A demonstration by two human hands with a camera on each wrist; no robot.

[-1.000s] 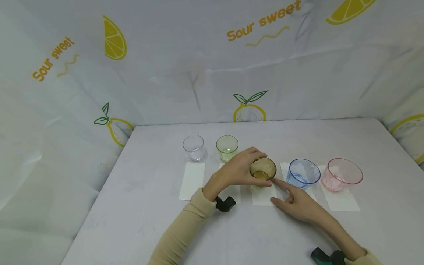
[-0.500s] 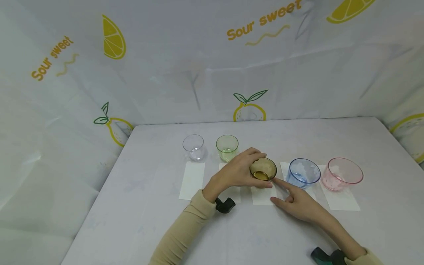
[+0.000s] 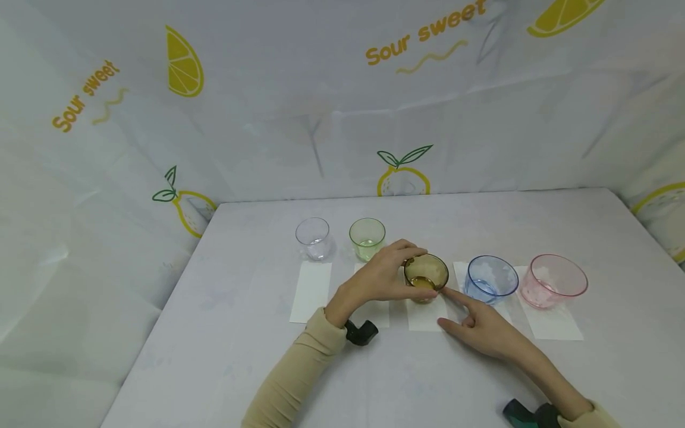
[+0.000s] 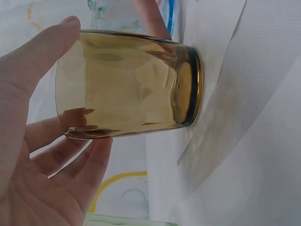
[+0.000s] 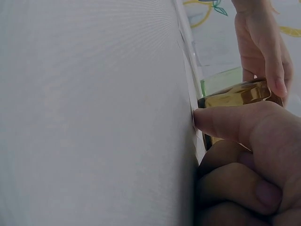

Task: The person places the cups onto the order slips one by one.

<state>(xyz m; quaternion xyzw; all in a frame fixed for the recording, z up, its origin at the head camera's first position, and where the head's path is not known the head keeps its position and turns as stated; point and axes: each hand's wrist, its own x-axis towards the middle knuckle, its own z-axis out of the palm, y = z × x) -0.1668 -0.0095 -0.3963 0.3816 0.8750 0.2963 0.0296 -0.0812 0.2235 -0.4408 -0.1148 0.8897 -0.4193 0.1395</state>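
An amber glass cup (image 3: 426, 272) stands upright over a white paper strip (image 3: 426, 321). My left hand (image 3: 378, 276) grips it near the rim; the left wrist view shows the thumb on one side of the cup (image 4: 127, 84) and fingers on the other. My right hand (image 3: 484, 330) lies low at the cup's near right side, index finger and thumb stretched out and apart. Its index fingertip is at the cup's side; whether it touches the glass I cannot tell. In the right wrist view, the other fingers (image 5: 235, 183) are curled in with nothing visible in them.
Left of the amber cup stand a clear cup (image 3: 313, 239) and a green cup (image 3: 367, 239). To the right are a blue cup (image 3: 490, 280) and a pink cup (image 3: 553, 282). More paper strips (image 3: 310, 292) lie in a row on the white tabletop (image 3: 214, 356).
My left hand has shifted slightly on the amber cup, and more of the cup's base shows below the thumb. The cup has moved very slightly right. My right hand stays almost still.
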